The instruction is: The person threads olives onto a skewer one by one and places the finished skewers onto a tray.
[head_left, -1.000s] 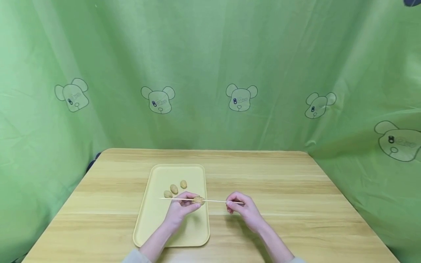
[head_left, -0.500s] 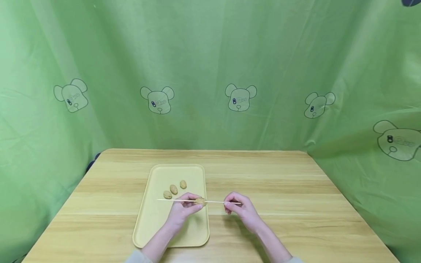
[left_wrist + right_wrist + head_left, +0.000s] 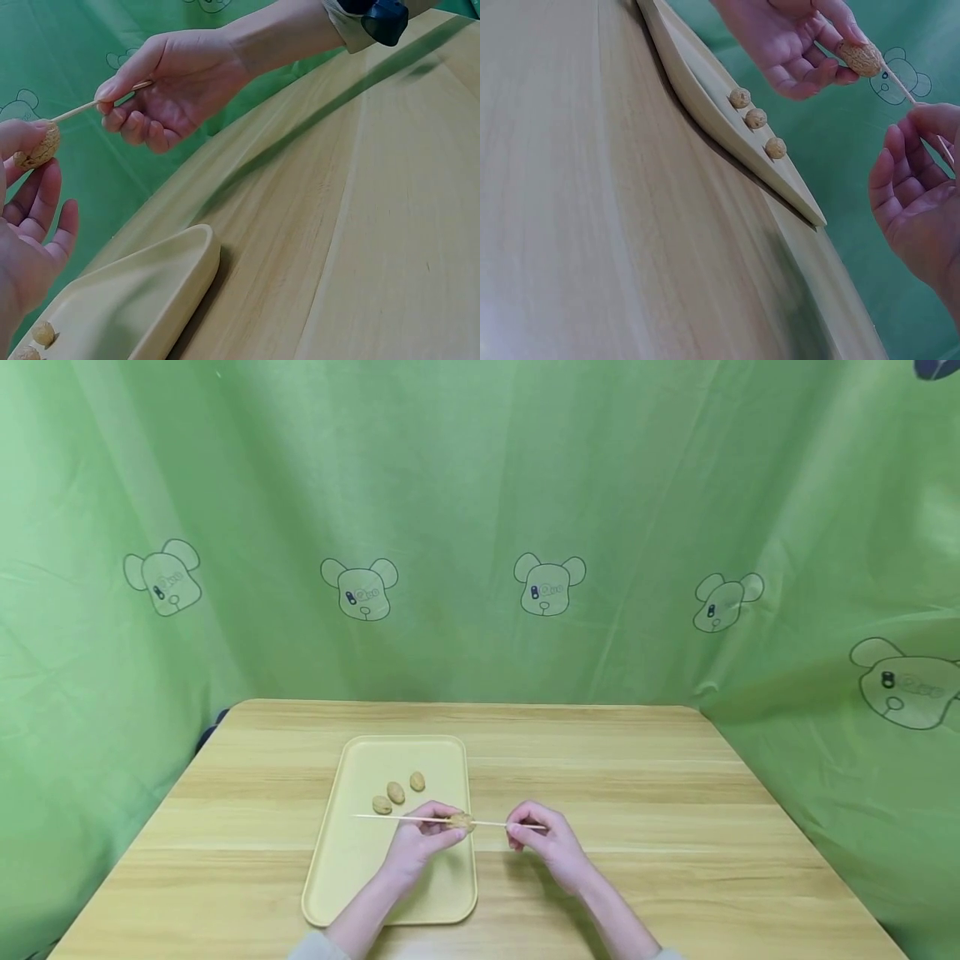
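A wrinkled tan ball, walnut-like [image 3: 461, 822], is threaded on a thin wooden skewer [image 3: 491, 824]. My left hand [image 3: 415, 846] pinches the ball [image 3: 43, 148] between thumb and fingers above the tray. Past that hand, the pointed end of the skewer sticks out to the left. To the right, my right hand [image 3: 550, 842] pinches the skewer [image 3: 900, 85] near its other end between thumb and index finger. Several loosely bent fingers of that hand show in the left wrist view. Part of the ball is hidden by the left fingers.
A pale yellow rectangular tray [image 3: 360, 893] lies on the wooden table [image 3: 637, 777], left of centre. Three similar tan balls [image 3: 396, 792] rest in it, beyond the left hand. Green curtain [image 3: 450, 643] hangs behind and beside the table.
The left hand with the ball has shifted slightly right, and the right hand slightly left, so they are closer together. The skewer's pointed end reaches further left.
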{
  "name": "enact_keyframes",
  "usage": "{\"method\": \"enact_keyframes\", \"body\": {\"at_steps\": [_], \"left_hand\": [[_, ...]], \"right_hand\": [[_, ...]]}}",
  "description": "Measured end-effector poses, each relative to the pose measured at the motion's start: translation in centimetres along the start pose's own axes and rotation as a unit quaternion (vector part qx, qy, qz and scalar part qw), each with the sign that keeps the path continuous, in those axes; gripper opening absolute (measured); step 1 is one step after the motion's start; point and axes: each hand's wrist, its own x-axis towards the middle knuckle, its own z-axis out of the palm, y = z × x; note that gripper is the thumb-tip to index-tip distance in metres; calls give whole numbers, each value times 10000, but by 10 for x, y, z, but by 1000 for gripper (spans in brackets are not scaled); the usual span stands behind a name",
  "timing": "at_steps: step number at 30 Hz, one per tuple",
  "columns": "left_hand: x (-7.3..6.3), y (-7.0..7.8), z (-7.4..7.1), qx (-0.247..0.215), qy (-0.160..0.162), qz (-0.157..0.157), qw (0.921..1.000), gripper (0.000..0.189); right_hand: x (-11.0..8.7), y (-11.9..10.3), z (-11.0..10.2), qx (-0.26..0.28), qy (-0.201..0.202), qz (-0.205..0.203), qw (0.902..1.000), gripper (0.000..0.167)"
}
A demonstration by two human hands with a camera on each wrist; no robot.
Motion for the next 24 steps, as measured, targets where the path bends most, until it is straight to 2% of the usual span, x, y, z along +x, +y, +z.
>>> {"method": "enact_keyframes", "body": {"at_steps": [5, 16, 24], "left_hand": [[1, -3, -1, 3, 13, -80, 10000, 27], [1, -5, 0, 65, -139, 92, 9998, 29], [0, -4, 2, -9, -225, -77, 9997, 30]], "right_hand": [[0, 1, 1, 27, 12, 67, 10000, 20], [-1, 2, 1, -31, 50, 156, 9999, 19], [-5, -2, -4, -298, -84, 391, 9988, 20]]}}
